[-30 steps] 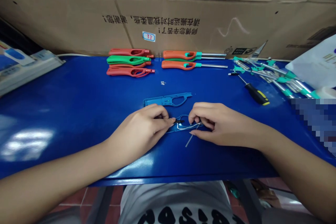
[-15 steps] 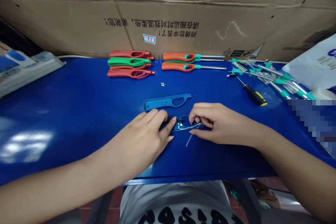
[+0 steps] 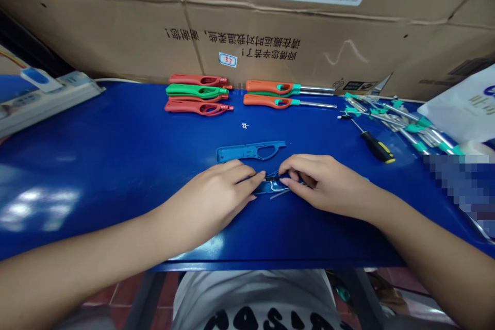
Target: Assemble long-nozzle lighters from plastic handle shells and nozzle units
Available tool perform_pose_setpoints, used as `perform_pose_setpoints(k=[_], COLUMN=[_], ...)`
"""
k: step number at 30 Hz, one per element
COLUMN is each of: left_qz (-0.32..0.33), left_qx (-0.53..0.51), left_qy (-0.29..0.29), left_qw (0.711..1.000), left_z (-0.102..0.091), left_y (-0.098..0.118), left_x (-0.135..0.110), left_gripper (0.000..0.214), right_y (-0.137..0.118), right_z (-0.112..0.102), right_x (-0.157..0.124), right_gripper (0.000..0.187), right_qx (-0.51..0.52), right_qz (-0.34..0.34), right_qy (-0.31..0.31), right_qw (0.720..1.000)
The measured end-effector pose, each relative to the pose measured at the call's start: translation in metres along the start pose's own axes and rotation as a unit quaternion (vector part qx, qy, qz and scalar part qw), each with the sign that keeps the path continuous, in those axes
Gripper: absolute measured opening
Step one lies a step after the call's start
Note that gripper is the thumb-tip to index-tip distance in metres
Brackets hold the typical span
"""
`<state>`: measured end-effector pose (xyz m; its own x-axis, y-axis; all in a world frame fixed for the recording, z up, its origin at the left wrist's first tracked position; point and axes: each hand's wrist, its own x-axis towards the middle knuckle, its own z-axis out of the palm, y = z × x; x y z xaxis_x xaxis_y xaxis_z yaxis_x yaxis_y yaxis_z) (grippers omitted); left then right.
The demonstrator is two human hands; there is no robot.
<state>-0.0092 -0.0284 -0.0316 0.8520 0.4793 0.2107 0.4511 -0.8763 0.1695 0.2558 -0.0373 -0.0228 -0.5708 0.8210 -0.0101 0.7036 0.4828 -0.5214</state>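
A blue lighter shell half (image 3: 264,188) lies on the table between my hands, with a black part (image 3: 272,179) and a white wire (image 3: 276,189) in it. My left hand (image 3: 226,188) is closed over the shell's left end, its index fingertip against the black part. At the shell's right portion, my right hand (image 3: 320,180) has thumb and index finger pinched by the black part's right end. What sits in that pinch is hidden. A thin clear tube (image 3: 279,194) sticks out under the right fingers. Just behind lies the other blue shell half (image 3: 247,151), inner side up.
Red and green lighter handles (image 3: 197,92) and orange lighters with metal tubes (image 3: 270,99) line the back, before a cardboard box (image 3: 127,36). At right are a screwdriver (image 3: 377,146), several metal-tube assemblies (image 3: 413,126) and a white bag (image 3: 464,103). A power strip (image 3: 50,100) stands at left.
My right thumb and index finger have moved up to the black part from along the wire. The clear tube now lies flatter, nearer the shell. The view has shifted slightly.
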Motion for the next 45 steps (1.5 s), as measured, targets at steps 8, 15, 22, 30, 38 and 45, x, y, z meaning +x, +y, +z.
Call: perform_pose_setpoints(k=[8,15,22,30,38,45], left_qz=[-0.02,-0.009,0.018,0.04,0.043,0.021], left_qx=[-0.129,-0.145,-0.101,0.037,0.006,-0.007], left_qy=[0.024,0.009,-0.012,-0.039,-0.004,-0.018], left_qw=[0.991,0.989,0.995,0.998,0.999,1.0], left_z=[0.007,0.009,0.008,0.009,0.007,0.01], left_y=[-0.006,-0.007,-0.005,0.005,0.0,0.003], left_x=[0.005,0.008,0.009,0.007,0.006,0.007], left_gripper=[0.045,0.036,0.034,0.035,0.038,0.043], right_y=[0.004,0.006,0.003,0.002,0.002,0.002], right_z=[0.006,0.006,0.007,0.007,0.004,0.005], right_x=[0.001,-0.001,0.0,0.0,0.002,0.001], right_gripper=[0.012,0.024,0.023,0.022,0.021,0.021], right_qx=[-0.053,-0.156,-0.185,-0.183,-0.155,-0.158], right_qz=[0.001,-0.037,-0.042,-0.038,-0.041,-0.046], right_qy=[0.017,0.005,-0.002,-0.004,0.004,0.007], right_qw=[0.998,0.987,0.982,0.982,0.987,0.986])
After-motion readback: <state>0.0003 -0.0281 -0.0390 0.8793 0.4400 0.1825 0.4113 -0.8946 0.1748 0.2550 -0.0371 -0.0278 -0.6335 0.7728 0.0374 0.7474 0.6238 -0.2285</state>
